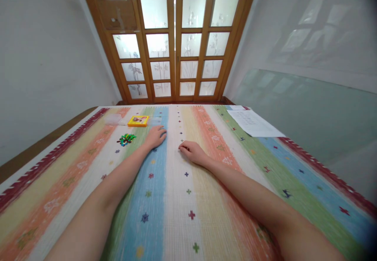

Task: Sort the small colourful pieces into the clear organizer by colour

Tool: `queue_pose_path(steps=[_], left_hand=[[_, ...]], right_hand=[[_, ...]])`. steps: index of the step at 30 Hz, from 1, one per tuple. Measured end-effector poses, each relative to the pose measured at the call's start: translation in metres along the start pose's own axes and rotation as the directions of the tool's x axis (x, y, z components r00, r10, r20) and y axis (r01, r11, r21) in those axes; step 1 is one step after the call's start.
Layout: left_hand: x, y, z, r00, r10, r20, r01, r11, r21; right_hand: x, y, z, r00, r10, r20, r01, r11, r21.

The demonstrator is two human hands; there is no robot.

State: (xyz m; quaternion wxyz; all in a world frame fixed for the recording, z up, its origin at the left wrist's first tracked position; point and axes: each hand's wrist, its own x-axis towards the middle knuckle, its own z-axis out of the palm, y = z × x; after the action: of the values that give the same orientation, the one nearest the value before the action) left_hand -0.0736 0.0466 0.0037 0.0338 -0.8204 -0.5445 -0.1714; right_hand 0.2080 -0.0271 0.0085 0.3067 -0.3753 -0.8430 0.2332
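My left hand (156, 136) rests on the striped cloth, fingers apart and slightly bent, with nothing seen in it. To its left lies a loose pile of small green, dark and coloured pieces (127, 139), too small to name. A flat yellow box (138, 121) with a red and white print sits just beyond the pile. My right hand (193, 151) lies on the cloth near the middle, its fingers curled in and no object showing between them. Neither hand touches the pile or the box.
A striped, patterned tablecloth (176, 214) covers the table. Clear plastic pieces (113, 119) lie on both sides of the yellow box. White paper sheets (253, 123) are at the far right, by a glass panel (306, 107). Wooden glazed doors (175, 41) stand behind.
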Motion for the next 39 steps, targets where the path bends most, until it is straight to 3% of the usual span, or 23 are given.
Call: queue_pose_path(steps=[3, 6, 10, 15, 19, 35, 39], left_hand=[[-0.02, 0.017, -0.001, 0.995, 0.057, 0.083, -0.052, 0.997, -0.061], [-0.037, 0.032, -0.004, 0.989, 0.006, 0.149, 0.0, 0.999, -0.036], [-0.049, 0.044, -0.007, 0.968, -0.074, 0.24, 0.076, 0.997, 0.0], [-0.047, 0.046, -0.008, 0.949, -0.077, 0.305, 0.079, 0.997, 0.005], [-0.045, 0.046, -0.009, 0.938, -0.068, 0.34, 0.069, 0.998, 0.009], [-0.05, 0.05, -0.009, 0.951, -0.088, 0.297, 0.087, 0.996, 0.019], [-0.051, 0.054, -0.009, 0.969, 0.001, 0.248, 0.004, 1.0, -0.016]], right_hand=[[-0.002, 0.006, -0.004, 0.997, -0.073, -0.026, 0.068, 0.986, -0.154], [-0.002, 0.009, -0.003, 0.998, -0.042, -0.053, 0.026, 0.96, -0.278], [-0.001, 0.004, 0.002, 0.996, 0.021, 0.086, 0.019, 0.902, -0.431], [0.006, -0.002, 0.002, 0.962, 0.149, 0.229, -0.012, 0.86, -0.51], [0.014, -0.003, 0.0, 0.945, 0.206, 0.254, -0.046, 0.853, -0.52], [0.01, 0.006, -0.003, 0.966, 0.137, 0.218, -0.005, 0.857, -0.515], [0.009, 0.007, -0.002, 0.969, 0.121, 0.215, 0.008, 0.855, -0.518]])
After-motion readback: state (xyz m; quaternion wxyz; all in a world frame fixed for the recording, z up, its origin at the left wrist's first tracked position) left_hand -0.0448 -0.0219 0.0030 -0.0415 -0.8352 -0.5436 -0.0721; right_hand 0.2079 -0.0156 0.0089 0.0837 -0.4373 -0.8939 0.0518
